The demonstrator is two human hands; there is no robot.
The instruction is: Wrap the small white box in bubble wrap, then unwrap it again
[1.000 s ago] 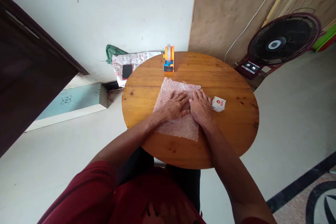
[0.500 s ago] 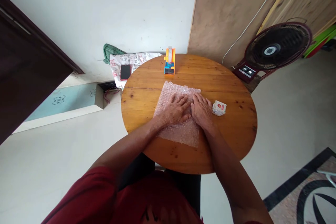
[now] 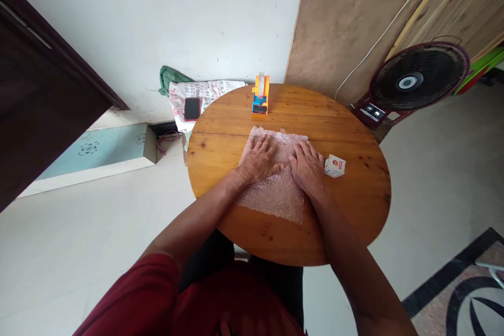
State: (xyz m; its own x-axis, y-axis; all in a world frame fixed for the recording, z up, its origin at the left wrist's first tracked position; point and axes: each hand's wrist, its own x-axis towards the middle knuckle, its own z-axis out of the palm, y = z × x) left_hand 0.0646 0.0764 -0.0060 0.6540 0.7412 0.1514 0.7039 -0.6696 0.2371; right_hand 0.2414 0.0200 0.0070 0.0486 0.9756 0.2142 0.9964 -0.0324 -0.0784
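Observation:
A pinkish sheet of bubble wrap (image 3: 275,202) lies flat on the round wooden table (image 3: 354,194). My left hand (image 3: 260,161) rests open on its left part, fingers spread and palm down. Along the sheet's right edge lies my right hand (image 3: 308,168), also open, with its fingers stretched away from me. Just right of that hand sits a small white box (image 3: 335,166) with a red mark. Nothing is gripped by either hand.
An orange and blue tape dispenser (image 3: 260,95) stands near the table's far edge. Left of the table, a dark phone (image 3: 192,108) lies on a white printed sack (image 3: 177,97). A fan (image 3: 409,82) stands beyond the table's right side.
My left hand has slid left across the bubble wrap, away from my right hand, so the gap between them is wider. The whole view has shifted slightly.

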